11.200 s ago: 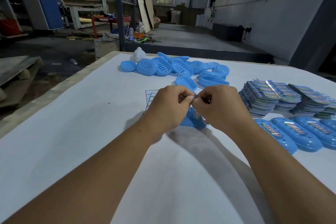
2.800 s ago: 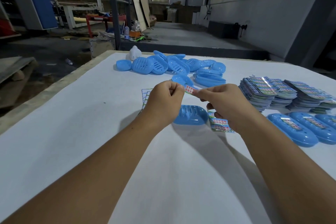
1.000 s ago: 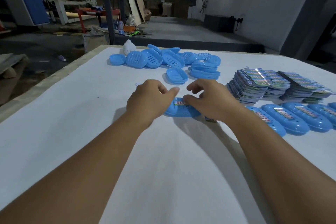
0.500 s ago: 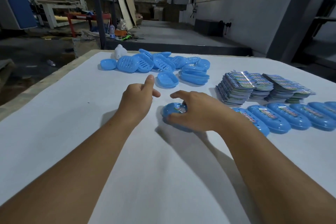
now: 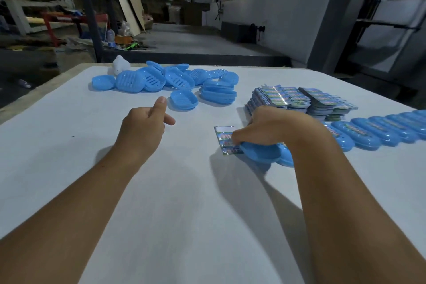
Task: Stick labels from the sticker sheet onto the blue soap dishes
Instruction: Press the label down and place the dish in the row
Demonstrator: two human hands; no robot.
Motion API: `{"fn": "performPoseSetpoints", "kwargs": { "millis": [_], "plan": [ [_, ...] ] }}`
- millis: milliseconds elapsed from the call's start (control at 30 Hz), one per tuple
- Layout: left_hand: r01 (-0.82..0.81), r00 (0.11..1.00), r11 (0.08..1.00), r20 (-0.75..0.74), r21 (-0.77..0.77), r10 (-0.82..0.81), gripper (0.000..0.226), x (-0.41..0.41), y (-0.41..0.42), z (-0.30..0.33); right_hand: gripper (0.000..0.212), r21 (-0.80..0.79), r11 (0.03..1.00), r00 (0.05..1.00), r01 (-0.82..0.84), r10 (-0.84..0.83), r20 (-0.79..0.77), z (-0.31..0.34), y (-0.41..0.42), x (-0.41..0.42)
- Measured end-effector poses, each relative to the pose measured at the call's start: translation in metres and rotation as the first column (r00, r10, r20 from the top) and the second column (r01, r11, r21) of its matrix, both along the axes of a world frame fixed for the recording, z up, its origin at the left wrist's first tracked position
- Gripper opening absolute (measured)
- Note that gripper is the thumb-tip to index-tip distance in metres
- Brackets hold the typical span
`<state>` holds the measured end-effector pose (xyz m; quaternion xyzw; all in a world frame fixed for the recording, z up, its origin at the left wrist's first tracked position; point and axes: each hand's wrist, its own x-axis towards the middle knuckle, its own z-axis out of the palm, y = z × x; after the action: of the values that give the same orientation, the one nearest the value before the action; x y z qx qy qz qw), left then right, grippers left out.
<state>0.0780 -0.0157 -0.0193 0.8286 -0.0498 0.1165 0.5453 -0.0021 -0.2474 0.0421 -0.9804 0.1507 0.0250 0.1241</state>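
The right hand (image 5: 274,129) grips a labelled soap dish (image 5: 260,153), seemingly adding it to the finished row (image 5: 378,129); the left hand (image 5: 144,127), loosely curled and empty, should fetch an unlabelled dish (image 5: 184,100) next.

2 hands (image 5: 143,127) on the table, 1 loose sticker sheet (image 5: 224,139), 3 stacks of sheets (image 5: 299,101) — blue soap dishes (image 5: 184,100) are too piled up to count.

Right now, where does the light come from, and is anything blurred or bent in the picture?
Head view: dim hall, windows upper left; arm shadows fall on the white table. Right hand and soap dish look slightly soft. Glare on sticker stacks. Wide lens bends the edges.
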Motion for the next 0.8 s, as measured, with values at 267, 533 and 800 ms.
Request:
{"fn": "performPoseSetpoints", "kwargs": {
  "millis": [267,533,800],
  "plan": [
    [-0.009,1.000,0.999,0.005,0.038,0.009,0.060,-0.005,-0.001,0.003,0.041,0.005,1.000,0.999,-0.021,0.021,-0.039,0.001,0.002,0.001],
    [-0.022,1.000,0.997,0.004,0.077,0.022,0.057,-0.004,0.000,0.002,0.029,-0.076,0.997,0.999,-0.031,0.029,-0.031,-0.001,-0.016,0.004],
    [-0.101,0.981,0.939,0.191,0.328,0.039,0.033,-0.008,0.000,-0.001,0.040,-0.073,0.995,0.997,-0.069,0.068,-0.022,-0.004,-0.017,0.010]
  ]
}}
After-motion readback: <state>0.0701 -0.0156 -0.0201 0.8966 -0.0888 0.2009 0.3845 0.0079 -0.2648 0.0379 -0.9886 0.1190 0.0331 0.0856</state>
